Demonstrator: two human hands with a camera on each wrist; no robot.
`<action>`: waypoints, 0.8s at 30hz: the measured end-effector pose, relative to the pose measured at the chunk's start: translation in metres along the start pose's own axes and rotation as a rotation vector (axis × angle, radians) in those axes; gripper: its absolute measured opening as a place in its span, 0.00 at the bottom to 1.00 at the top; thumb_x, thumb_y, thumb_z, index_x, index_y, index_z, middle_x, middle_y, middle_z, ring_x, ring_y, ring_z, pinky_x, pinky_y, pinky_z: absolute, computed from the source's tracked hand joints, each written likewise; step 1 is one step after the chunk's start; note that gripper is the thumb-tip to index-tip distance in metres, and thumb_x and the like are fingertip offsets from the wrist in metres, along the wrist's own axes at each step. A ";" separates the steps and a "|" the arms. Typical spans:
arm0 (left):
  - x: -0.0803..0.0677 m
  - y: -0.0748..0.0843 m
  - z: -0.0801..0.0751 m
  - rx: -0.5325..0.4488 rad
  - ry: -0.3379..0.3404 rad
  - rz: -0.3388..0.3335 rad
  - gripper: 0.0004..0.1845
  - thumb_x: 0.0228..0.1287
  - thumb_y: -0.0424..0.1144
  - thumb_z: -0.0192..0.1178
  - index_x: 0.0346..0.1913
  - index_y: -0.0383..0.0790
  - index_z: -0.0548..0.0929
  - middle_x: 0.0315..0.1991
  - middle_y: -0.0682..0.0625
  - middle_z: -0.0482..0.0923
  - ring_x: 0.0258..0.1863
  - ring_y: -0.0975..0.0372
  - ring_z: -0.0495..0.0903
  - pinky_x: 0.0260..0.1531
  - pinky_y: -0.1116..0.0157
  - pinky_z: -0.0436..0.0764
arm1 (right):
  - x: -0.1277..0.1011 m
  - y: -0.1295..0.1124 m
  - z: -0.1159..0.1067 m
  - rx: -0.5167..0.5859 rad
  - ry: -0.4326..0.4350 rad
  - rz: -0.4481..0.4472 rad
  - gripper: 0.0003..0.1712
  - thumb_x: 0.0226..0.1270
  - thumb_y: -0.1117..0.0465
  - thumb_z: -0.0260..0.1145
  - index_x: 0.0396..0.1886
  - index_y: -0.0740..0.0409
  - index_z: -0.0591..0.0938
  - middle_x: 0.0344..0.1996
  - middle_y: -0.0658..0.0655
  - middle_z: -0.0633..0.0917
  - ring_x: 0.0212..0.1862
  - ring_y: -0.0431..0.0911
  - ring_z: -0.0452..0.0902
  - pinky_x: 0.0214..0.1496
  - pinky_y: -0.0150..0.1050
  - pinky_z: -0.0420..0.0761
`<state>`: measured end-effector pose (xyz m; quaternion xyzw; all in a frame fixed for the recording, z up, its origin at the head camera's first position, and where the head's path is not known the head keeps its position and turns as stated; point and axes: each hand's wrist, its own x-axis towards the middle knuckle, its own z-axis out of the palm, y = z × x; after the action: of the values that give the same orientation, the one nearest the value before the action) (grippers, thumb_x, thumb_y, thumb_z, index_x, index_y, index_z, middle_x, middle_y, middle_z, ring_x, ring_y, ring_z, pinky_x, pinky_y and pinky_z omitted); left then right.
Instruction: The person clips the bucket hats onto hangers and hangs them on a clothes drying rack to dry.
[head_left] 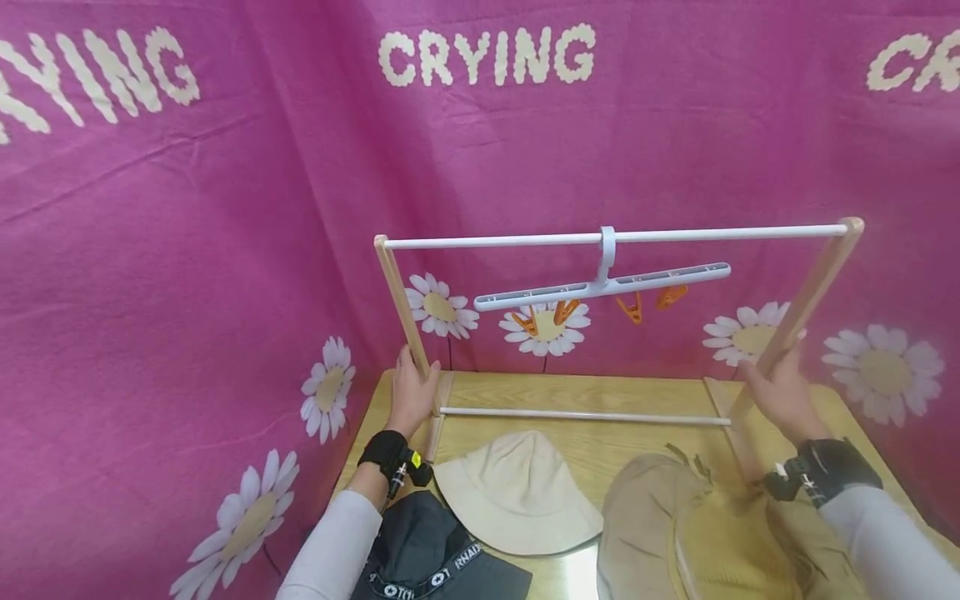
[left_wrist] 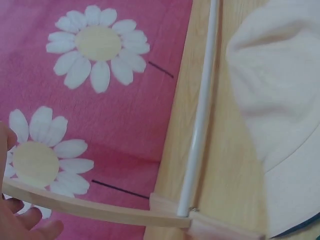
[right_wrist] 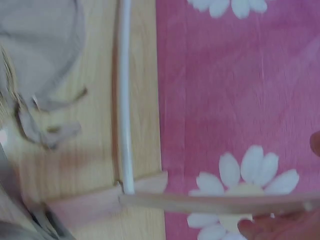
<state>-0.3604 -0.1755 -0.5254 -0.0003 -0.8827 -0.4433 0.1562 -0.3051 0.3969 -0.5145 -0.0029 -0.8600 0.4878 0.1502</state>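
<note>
Both arms were stretched forward, forearms in pale sleeves with a black strap on each wrist. Left hand (head_left: 412,393) was raised, palm inward, fingers curled in a grip, thumb pointing up. Right hand (head_left: 780,390) mirrored it well apart on the other side, back toward the head camera, fingers wrapped in a grip. Wrist views only caught fingertips (left_wrist: 27,227) at the frame edges.

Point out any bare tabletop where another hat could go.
Bare wood shows behind the rack's lower rod, up to the pink cloth. A narrower strip lies between that rod and the cream hat. The near edge is crowded: black cap, tan hat.
</note>
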 end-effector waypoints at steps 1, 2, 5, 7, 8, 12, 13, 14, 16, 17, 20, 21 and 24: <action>-0.005 0.000 0.001 -0.007 0.000 -0.004 0.38 0.76 0.47 0.60 0.78 0.32 0.58 0.68 0.32 0.69 0.66 0.40 0.73 0.65 0.43 0.74 | -0.001 -0.002 0.005 0.030 0.013 -0.017 0.51 0.80 0.62 0.54 0.83 0.48 0.28 0.69 0.80 0.62 0.67 0.75 0.64 0.64 0.80 0.64; -0.009 -0.001 0.001 -0.011 -0.003 -0.006 0.39 0.76 0.46 0.61 0.79 0.32 0.56 0.71 0.33 0.66 0.69 0.40 0.70 0.68 0.42 0.71 | -0.003 -0.005 0.009 0.055 0.033 -0.038 0.54 0.78 0.65 0.55 0.83 0.45 0.27 0.71 0.78 0.61 0.69 0.73 0.63 0.66 0.79 0.63; -0.023 -0.004 0.004 -0.009 0.000 0.007 0.41 0.75 0.46 0.61 0.80 0.32 0.55 0.75 0.33 0.62 0.73 0.41 0.66 0.71 0.43 0.68 | -0.009 -0.012 0.020 0.082 0.125 -0.056 0.58 0.73 0.69 0.59 0.83 0.43 0.29 0.75 0.74 0.56 0.73 0.68 0.58 0.74 0.75 0.56; -0.032 -0.006 0.007 -0.009 -0.007 0.022 0.41 0.75 0.45 0.61 0.81 0.33 0.54 0.75 0.33 0.61 0.74 0.41 0.65 0.71 0.42 0.67 | -0.014 -0.018 0.027 0.065 0.203 -0.046 0.59 0.69 0.71 0.62 0.84 0.47 0.32 0.74 0.73 0.58 0.71 0.65 0.60 0.76 0.68 0.57; -0.037 -0.007 0.008 -0.009 -0.009 0.034 0.42 0.75 0.45 0.62 0.81 0.33 0.54 0.75 0.33 0.61 0.73 0.41 0.65 0.71 0.42 0.68 | -0.018 -0.021 0.030 0.058 0.224 -0.035 0.59 0.69 0.71 0.63 0.84 0.49 0.33 0.75 0.73 0.56 0.73 0.65 0.58 0.78 0.66 0.55; -0.056 -0.013 0.014 -0.017 -0.037 0.067 0.43 0.73 0.43 0.64 0.81 0.31 0.54 0.74 0.31 0.62 0.72 0.39 0.67 0.68 0.41 0.71 | -0.028 -0.038 0.044 0.063 0.267 -0.034 0.65 0.65 0.71 0.67 0.85 0.45 0.32 0.81 0.67 0.51 0.76 0.63 0.56 0.79 0.60 0.55; -0.060 -0.014 0.015 -0.017 -0.050 0.068 0.44 0.72 0.43 0.65 0.81 0.30 0.54 0.74 0.31 0.62 0.71 0.39 0.68 0.68 0.41 0.71 | -0.032 -0.043 0.046 0.057 0.236 -0.021 0.66 0.68 0.68 0.67 0.84 0.44 0.28 0.83 0.66 0.45 0.79 0.65 0.51 0.80 0.61 0.52; -0.065 -0.015 0.016 -0.012 -0.062 0.066 0.44 0.72 0.43 0.66 0.80 0.30 0.55 0.74 0.31 0.62 0.72 0.39 0.68 0.67 0.41 0.72 | -0.036 -0.048 0.049 0.053 0.190 -0.001 0.66 0.70 0.65 0.66 0.83 0.45 0.24 0.84 0.68 0.38 0.81 0.68 0.44 0.81 0.64 0.47; -0.073 -0.018 0.019 0.004 -0.097 0.050 0.44 0.71 0.43 0.67 0.79 0.29 0.57 0.74 0.31 0.62 0.73 0.39 0.67 0.68 0.41 0.71 | -0.041 -0.061 0.057 0.013 0.104 0.050 0.65 0.75 0.58 0.65 0.82 0.52 0.20 0.83 0.73 0.34 0.81 0.71 0.41 0.80 0.67 0.46; -0.077 -0.020 0.021 0.020 -0.120 0.035 0.44 0.71 0.44 0.67 0.79 0.29 0.58 0.74 0.32 0.63 0.73 0.40 0.66 0.69 0.41 0.70 | -0.043 -0.069 0.060 -0.012 0.041 0.082 0.64 0.78 0.53 0.63 0.80 0.57 0.18 0.81 0.75 0.29 0.81 0.73 0.35 0.79 0.70 0.41; -0.086 -0.028 0.027 0.094 -0.197 0.009 0.44 0.70 0.48 0.68 0.78 0.28 0.62 0.72 0.31 0.66 0.72 0.40 0.68 0.69 0.42 0.71 | -0.045 -0.093 0.073 -0.117 -0.143 0.150 0.64 0.80 0.37 0.55 0.79 0.69 0.22 0.78 0.83 0.35 0.79 0.78 0.36 0.77 0.73 0.45; -0.088 -0.031 0.029 0.127 -0.224 0.002 0.44 0.69 0.50 0.69 0.77 0.28 0.63 0.71 0.31 0.67 0.72 0.40 0.68 0.69 0.42 0.71 | -0.044 -0.102 0.079 -0.134 -0.181 0.149 0.63 0.80 0.35 0.54 0.80 0.71 0.26 0.78 0.84 0.41 0.79 0.78 0.42 0.76 0.73 0.50; -0.094 -0.041 0.034 0.226 -0.284 -0.007 0.45 0.65 0.54 0.71 0.74 0.26 0.68 0.69 0.31 0.71 0.67 0.40 0.71 0.66 0.42 0.74 | -0.039 -0.125 0.099 -0.134 -0.271 0.102 0.57 0.80 0.32 0.52 0.83 0.71 0.42 0.77 0.81 0.58 0.76 0.75 0.57 0.73 0.71 0.62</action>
<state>-0.2864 -0.1610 -0.6025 -0.0424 -0.9401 -0.3372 0.0277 -0.2762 0.2429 -0.4670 0.0095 -0.9017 0.4321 0.0072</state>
